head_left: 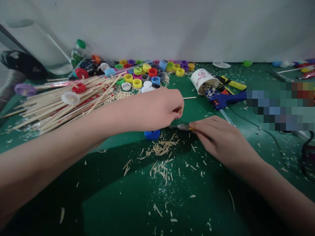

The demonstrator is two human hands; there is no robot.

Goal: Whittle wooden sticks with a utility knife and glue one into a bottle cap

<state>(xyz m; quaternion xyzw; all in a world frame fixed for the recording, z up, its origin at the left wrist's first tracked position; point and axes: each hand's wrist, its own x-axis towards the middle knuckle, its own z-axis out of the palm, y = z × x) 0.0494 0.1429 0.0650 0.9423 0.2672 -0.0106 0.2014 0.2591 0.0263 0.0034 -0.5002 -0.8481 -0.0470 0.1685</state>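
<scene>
My left hand [163, 106] is closed in a fist over the middle of the green table [103, 196]. A thin wooden stick [190, 97] sticks out to the right from behind its knuckles; the grip itself is hidden. Under the left wrist a blue bottle cap [152, 134] shows in part. My right hand [216, 136] pinches a small knife [183, 127], its thin metal end pointing left and running in beneath my left fist. Pale wood shavings [162, 147] lie in a pile just below the hands.
Many wooden sticks [49, 108] spread at left, some with caps on. Colourful bottle caps [137, 83] line the wall. At right are a tipped paper cup [203, 80], a blue glue gun [221, 99] and a yellow-black cutter [233, 83]. A cable [268, 134] crosses the right side.
</scene>
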